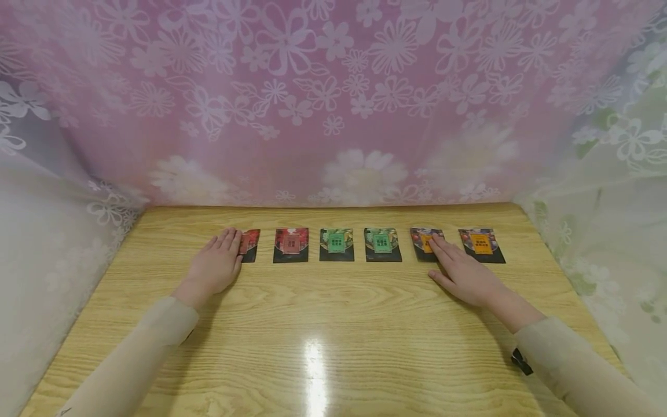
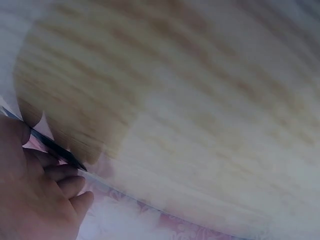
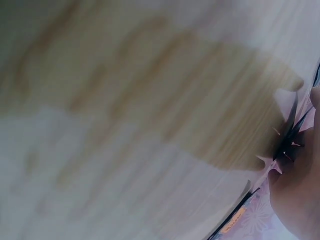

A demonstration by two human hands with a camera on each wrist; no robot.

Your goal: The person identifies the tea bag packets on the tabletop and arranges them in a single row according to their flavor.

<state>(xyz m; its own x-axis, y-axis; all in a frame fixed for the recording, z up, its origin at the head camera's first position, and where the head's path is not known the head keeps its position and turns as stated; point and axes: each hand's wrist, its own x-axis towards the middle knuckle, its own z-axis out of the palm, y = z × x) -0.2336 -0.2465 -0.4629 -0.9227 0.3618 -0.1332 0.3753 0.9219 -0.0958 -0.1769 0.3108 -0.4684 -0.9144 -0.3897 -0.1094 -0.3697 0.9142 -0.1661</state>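
Note:
Flat sachets lie in a row on the wooden table. My left hand (image 1: 215,266), fingers extended, rests over the leftmost red-and-black sachet (image 1: 249,246) and hides its left part. In the left wrist view, a dark sachet edge (image 2: 57,150) shows beside the left fingers. My right hand (image 1: 464,272) lays its outstretched fingers on the inner orange-labelled sachet (image 1: 421,246), covering its right side. Another orange-labelled sachet (image 1: 482,245) lies just beyond that hand. Between the hands are a second red sachet (image 1: 290,245) and two green-labelled ones, the left (image 1: 336,244) and the right (image 1: 383,244).
The wood-grain table (image 1: 312,313) reaches back to a pink flowered cloth (image 1: 292,133). Pale flowered cloth hangs along the left side (image 1: 47,226) and the right side (image 1: 609,226). A small black item (image 1: 521,362) shows under the right sleeve.

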